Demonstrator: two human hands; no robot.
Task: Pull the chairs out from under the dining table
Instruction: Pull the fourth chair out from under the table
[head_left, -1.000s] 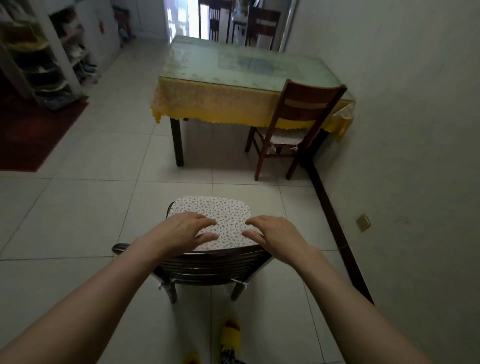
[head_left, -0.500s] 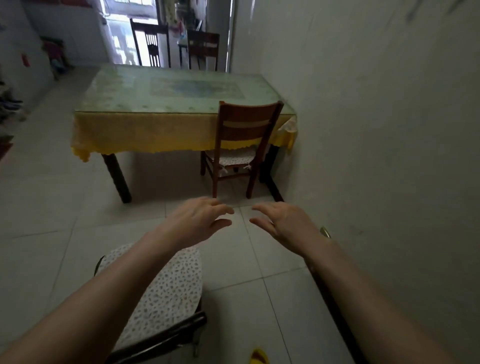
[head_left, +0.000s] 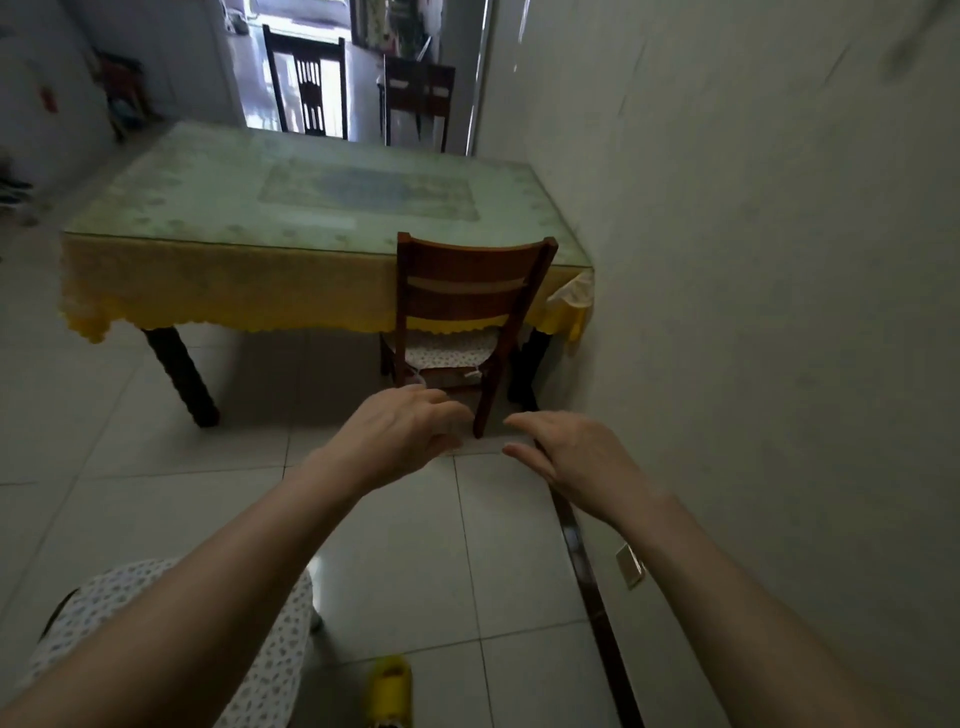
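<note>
We see a white wall (head_left: 753, 312) on our right and a tiled floor (head_left: 389, 545) below. The dining table (head_left: 322, 208), covered with a yellow cloth (head_left: 234, 291), stands against that wall. One wooden chair (head_left: 467, 291) is at the near side of the table, near the wall, with its seat partly under the cloth. Two more chairs (head_left: 306, 83) stand behind the far side. A chair with a dotted cushion (head_left: 270, 649) is at the bottom left, well apart from the table, under our left arm. Our left hand (head_left: 400, 431) and right hand (head_left: 576, 457) hang in the air before the wooden chair, fingers loosely spread and holding nothing. A yellow slipper (head_left: 389, 686) is below.
</note>
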